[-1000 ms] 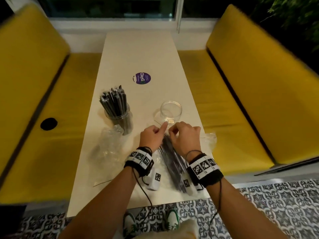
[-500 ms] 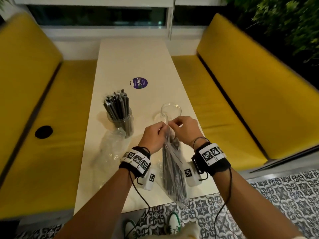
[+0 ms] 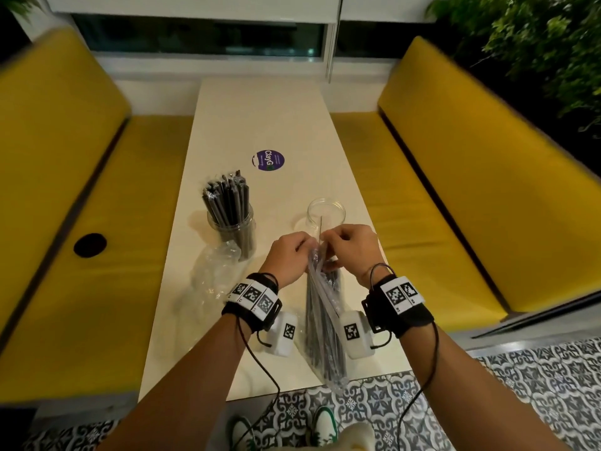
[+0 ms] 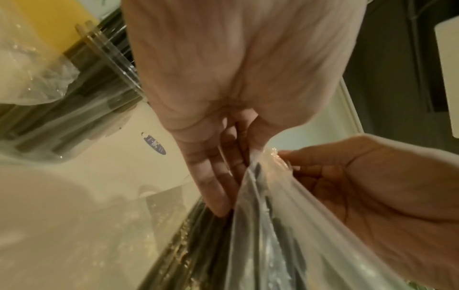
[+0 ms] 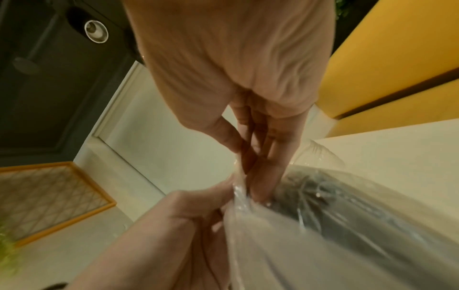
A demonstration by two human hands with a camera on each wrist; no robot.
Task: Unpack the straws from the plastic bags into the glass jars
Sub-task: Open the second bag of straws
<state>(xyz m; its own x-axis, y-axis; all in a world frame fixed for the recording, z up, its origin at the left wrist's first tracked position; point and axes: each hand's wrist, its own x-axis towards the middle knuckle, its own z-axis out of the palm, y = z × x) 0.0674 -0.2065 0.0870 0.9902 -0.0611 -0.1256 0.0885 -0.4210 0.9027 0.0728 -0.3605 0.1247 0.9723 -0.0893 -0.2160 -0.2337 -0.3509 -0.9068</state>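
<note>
While both hands work at its top edge, the clear plastic bag of dark straws (image 3: 325, 333) hangs upright above the near end of the long cream surface (image 3: 266, 118). We see the left hand (image 3: 287, 255) pinching the bag's top edge from its side, fingers curled onto the film. We see the right hand (image 3: 353, 247) pinching the same edge from the opposite side, so that the two hands nearly meet. From the left wrist view, the left fingers (image 4: 213, 176) press against the film beside the straws inside. From the right wrist view, the right fingers (image 5: 268, 168) sit at the crumpled mouth of the bag.

Just beyond the hands, we note an empty clear glass jar (image 3: 326, 212) standing upright on the surface. To its left stands a second glass jar filled with dark straws (image 3: 231, 216). A crumpled empty clear plastic bag (image 3: 214, 271) lies beside that filled jar, on its near side. A round purple sticker (image 3: 268, 160) sits farther along the surface. Yellow cushioned benches (image 3: 455, 190) flank both sides.
</note>
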